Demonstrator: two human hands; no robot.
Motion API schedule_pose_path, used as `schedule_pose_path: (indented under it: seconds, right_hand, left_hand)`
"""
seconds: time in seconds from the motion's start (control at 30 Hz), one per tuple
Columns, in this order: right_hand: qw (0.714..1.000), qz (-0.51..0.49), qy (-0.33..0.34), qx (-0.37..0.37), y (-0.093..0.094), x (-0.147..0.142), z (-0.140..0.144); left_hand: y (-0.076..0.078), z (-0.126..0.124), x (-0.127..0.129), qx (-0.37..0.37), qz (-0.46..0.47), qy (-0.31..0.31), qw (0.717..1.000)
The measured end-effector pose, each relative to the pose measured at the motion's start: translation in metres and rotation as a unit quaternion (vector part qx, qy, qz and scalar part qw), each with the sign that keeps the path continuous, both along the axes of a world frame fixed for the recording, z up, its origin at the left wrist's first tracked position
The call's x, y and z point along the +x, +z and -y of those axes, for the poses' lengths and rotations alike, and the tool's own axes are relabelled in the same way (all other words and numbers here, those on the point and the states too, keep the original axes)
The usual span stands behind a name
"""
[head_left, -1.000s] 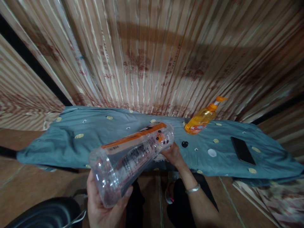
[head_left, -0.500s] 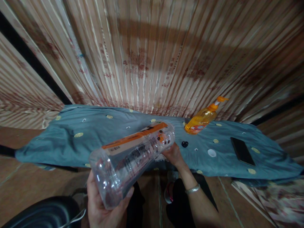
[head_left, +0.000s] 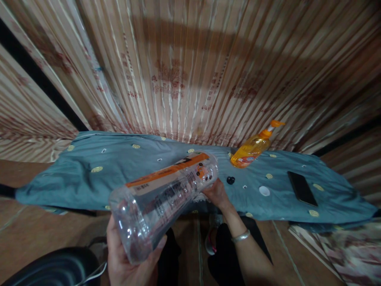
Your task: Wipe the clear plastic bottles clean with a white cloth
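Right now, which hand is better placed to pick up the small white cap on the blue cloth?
The right hand. It is at the neck end of the clear bottle, nearer the white cap. The left hand supports the bottle's base, farther away.

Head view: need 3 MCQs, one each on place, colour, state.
1. Where does the phone lie?
A. on the right of the cloth
B. on the floor
C. under the pump bottle

2. What colour is the pump bottle?
A. green
B. orange
C. white

3. How is the clear bottle held?
A. upright in one hand
B. lying on the cloth
C. tilted, in both hands

Key: 1 A, the phone lies flat at the cloth's right end. 2 B, body and pump are orange. 3 C, the left hand cups its base and the right hand is at its far end.
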State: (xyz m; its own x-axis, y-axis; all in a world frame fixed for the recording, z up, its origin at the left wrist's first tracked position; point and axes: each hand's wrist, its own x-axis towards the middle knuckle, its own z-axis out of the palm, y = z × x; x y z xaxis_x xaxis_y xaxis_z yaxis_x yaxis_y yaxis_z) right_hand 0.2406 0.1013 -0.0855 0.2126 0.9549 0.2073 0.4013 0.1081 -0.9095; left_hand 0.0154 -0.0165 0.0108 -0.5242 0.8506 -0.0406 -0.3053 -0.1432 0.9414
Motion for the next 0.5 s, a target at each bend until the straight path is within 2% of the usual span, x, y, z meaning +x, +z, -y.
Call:
schedule_pose_path:
  seconds: [0.5]
  right_hand:
    - [1.0, 0.005, 0.003, 0.004, -0.0052, 0.0019, -0.002]
  left_hand:
    - [0.0038, -0.0009, 0.0027, -0.005, -0.008, 0.001, 1.0]
